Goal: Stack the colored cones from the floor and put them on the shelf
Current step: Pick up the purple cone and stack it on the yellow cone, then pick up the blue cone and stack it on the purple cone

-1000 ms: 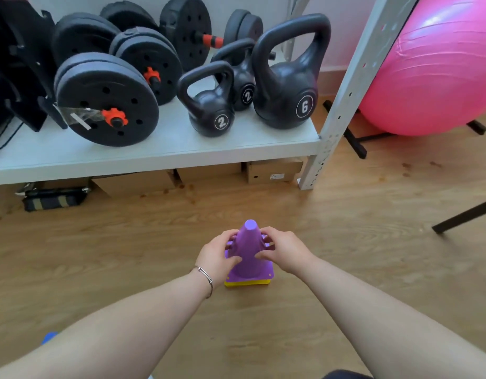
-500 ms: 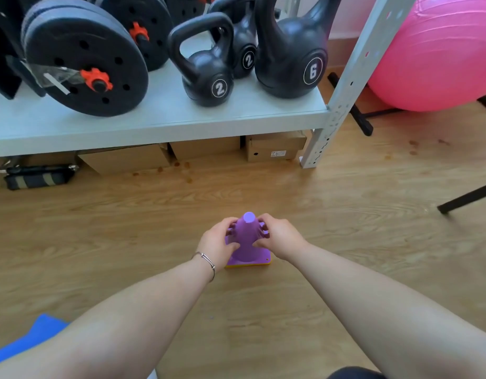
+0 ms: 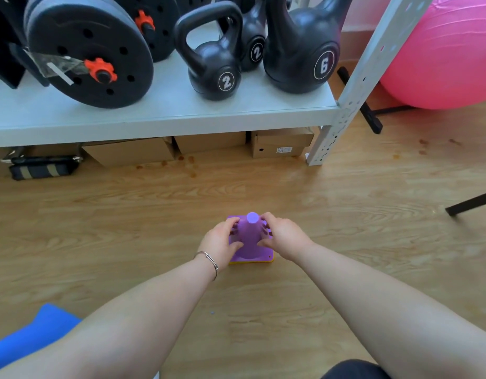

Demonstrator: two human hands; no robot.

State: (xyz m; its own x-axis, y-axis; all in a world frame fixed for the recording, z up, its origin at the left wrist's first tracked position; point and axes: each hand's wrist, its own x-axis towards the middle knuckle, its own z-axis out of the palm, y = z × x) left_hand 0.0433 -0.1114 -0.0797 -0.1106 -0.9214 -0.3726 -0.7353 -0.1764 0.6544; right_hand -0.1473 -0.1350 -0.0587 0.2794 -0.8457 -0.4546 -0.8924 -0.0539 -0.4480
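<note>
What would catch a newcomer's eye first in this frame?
Centre frame, both hands, left hand and right hand, clasp a purple plastic cone standing on the wooden floor. Behind, black kettlebells sit on the grey metal shelf, with a big pink exercise ball at far right.

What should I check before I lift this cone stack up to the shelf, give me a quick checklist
1. Both hands on the stack: left hand and right hand grip the purple cone from either side: ok.
2. Cones nested: a yellow edge shows under the purple base: ok.
3. Stack upright on the floor: ok.
4. Free spot on the shelf: bare strip in front of the kettlebells: ok.
5. All cones collected: cannot tell.
</note>
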